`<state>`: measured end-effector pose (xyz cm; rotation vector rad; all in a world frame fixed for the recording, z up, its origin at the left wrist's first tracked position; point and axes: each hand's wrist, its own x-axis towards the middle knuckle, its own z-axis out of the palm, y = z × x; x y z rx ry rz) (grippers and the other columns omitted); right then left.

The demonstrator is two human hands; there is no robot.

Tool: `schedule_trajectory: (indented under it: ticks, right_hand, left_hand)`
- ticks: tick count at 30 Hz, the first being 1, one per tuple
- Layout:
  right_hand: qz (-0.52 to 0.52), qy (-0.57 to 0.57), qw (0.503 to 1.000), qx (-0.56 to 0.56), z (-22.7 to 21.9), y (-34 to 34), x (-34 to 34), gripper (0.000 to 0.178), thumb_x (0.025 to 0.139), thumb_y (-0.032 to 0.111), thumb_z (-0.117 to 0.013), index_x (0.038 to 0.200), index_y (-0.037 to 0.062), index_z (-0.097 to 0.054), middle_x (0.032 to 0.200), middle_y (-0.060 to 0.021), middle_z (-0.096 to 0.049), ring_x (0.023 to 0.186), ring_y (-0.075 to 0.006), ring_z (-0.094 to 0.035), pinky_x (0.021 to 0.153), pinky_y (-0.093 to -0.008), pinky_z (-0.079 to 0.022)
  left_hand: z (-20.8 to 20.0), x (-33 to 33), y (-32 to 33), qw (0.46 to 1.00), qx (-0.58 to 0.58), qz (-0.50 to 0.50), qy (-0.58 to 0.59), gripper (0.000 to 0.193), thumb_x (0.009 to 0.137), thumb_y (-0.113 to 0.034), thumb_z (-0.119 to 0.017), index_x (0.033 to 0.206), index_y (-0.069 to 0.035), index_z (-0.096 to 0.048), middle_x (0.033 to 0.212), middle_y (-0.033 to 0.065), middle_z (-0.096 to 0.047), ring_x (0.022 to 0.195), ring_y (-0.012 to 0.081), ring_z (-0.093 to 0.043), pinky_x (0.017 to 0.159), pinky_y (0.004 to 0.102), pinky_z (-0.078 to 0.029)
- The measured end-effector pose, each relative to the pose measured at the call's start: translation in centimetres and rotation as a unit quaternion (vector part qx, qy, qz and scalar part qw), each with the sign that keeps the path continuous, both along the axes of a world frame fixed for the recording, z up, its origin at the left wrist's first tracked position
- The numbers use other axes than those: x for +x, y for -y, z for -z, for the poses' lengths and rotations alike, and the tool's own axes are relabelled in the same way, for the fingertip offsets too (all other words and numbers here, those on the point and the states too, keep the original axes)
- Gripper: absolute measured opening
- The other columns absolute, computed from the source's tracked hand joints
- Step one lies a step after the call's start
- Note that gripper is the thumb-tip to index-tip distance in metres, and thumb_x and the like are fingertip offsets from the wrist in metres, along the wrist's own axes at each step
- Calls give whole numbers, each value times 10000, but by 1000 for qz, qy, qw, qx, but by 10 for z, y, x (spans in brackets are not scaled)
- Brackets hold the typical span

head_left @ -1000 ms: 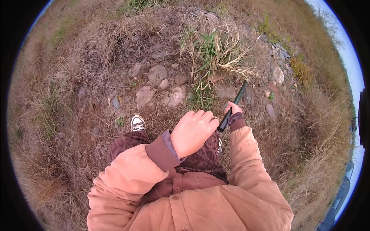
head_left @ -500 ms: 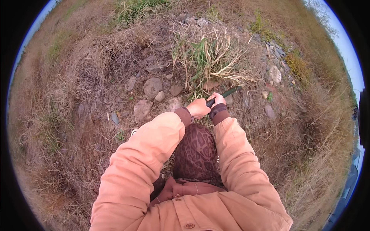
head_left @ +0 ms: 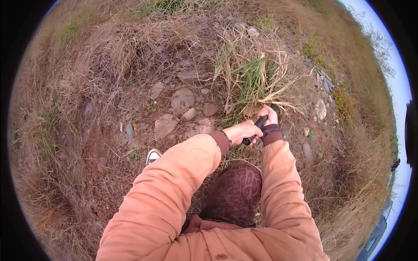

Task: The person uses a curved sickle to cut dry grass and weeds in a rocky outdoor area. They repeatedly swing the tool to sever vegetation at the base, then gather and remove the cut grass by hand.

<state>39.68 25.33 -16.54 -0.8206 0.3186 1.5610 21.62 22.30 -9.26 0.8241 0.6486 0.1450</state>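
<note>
A dark, round tool handle (head_left: 261, 122) slants between my two hands, its black butt end pointing toward my body. Wrapped round its near part is my left hand (head_left: 242, 131), closed. Farther up, my right hand (head_left: 270, 115) grips it too, just at the base of a tuft of green and straw-coloured grass (head_left: 254, 78). Whatever the handle carries at its far end is hidden by my right hand and the grass, so I cannot tell the tool's kind.
Several rounded stones (head_left: 182, 101) lie in the dirt left of the tuft. A paler rock (head_left: 320, 109) and grey rubble lie to its right. Dry grass (head_left: 100, 87) covers the slope around. My shoe (head_left: 153, 155) shows beside my left sleeve, near my patterned knee (head_left: 233, 189).
The handle has swung steeper, and its dark green far length no longer shows. Both hands now sit a little farther right and lower in the picture. The view has shifted too.
</note>
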Motion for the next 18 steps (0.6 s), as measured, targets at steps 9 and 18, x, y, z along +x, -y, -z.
schedule_trajectory:
  ticks: [9,18]
  right_hand:
    - [-60,232,971,8,-61,-44,-136,185,779,25,-490,622,69,-402,504,-27,-418,410,-143,-417,420,-259,-391]
    - [-182,465,864,-63,-52,-13,-169,76,713,-26,-538,723,-89,-498,576,-134,-551,478,-223,-578,419,-312,-466]
  left_hand:
    - [-58,-130,-13,938,-274,-95,189,151,831,-74,-492,928,24,-433,630,-24,-376,481,40,-369,385,164,-308]
    - [-25,-153,40,918,-286,-166,218,216,845,-112,-483,1002,16,-411,658,-2,-388,488,64,-375,419,189,-331]
